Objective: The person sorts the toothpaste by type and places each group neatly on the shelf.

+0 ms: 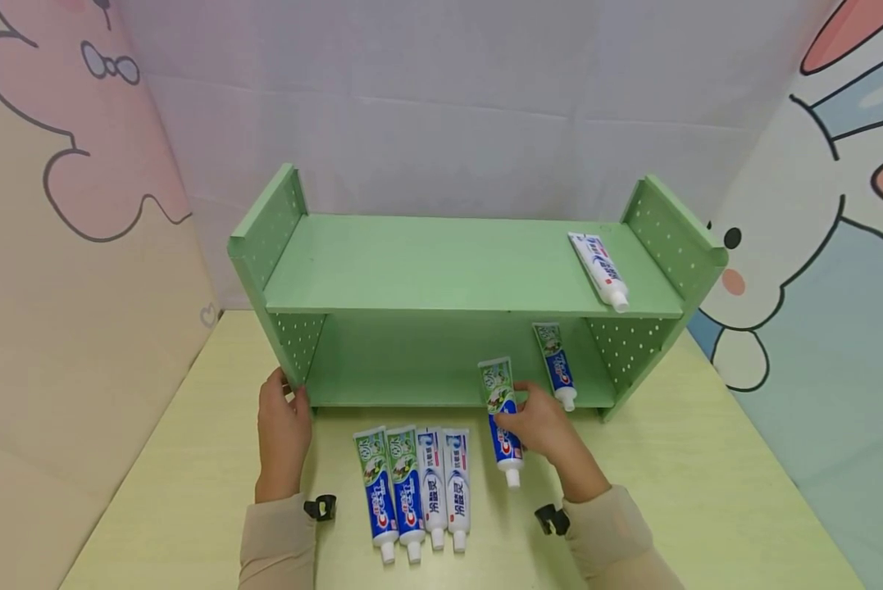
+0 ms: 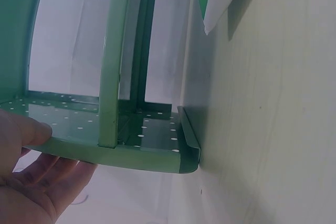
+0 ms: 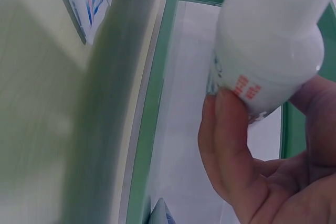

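My right hand [image 1: 548,428] grips a green-and-blue toothpaste tube [image 1: 497,393] in front of the lower tier, its flat end toward the shelf and its white cap toward me. In the right wrist view, thumb and fingers pinch the tube [image 3: 262,51] near its cap. My left hand [image 1: 282,430] holds the front edge of the green shelf's [image 1: 411,266] left side panel. The left wrist view has the thumb inside that panel [image 2: 142,158] and the other fingers outside. One green-and-blue tube [image 1: 555,360] lies at the lower tier's right; a white tube [image 1: 599,266] lies on the upper tier's right.
Side by side on the pale table [image 1: 707,492] before the shelf lie two green-and-blue tubes [image 1: 377,492] and two white tubes [image 1: 457,487]. A grey cloth [image 1: 471,106] hangs behind the shelf. Cartoon-printed panels [image 1: 94,270] flank the table.
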`<action>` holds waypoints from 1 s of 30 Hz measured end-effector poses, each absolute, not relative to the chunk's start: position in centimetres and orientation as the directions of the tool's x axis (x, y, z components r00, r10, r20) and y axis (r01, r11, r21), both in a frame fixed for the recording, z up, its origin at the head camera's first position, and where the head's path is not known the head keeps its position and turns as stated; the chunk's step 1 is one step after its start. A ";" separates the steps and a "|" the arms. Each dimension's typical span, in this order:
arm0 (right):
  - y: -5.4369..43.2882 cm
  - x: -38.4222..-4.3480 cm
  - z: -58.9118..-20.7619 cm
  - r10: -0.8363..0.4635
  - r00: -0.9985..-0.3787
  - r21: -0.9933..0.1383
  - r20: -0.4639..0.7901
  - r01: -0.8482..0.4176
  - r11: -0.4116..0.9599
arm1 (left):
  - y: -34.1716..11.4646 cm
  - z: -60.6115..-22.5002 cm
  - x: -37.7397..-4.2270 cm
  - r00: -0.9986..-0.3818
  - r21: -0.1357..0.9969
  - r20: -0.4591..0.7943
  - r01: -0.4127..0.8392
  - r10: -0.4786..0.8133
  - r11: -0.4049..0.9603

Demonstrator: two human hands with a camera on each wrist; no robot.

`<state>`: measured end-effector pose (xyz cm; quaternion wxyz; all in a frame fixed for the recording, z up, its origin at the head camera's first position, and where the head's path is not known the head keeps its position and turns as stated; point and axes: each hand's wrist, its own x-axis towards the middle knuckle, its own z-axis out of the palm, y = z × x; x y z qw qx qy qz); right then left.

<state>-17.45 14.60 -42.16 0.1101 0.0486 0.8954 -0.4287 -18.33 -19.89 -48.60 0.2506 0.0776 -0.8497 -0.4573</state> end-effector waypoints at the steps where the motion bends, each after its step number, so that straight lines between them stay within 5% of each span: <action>1: 14.6 -17.6 -42.2 -0.007 -0.971 -0.755 -0.237 0.180 0.630 | -19.9 -48.6 -18.3 -0.861 0.815 0.358 0.101 -0.360 0.570; 30: 14.9 -21.1 -41.9 0.006 -0.969 -0.756 -0.248 0.197 0.625 | -20.0 -49.0 -18.4 -0.862 0.811 0.357 0.095 -0.360 0.578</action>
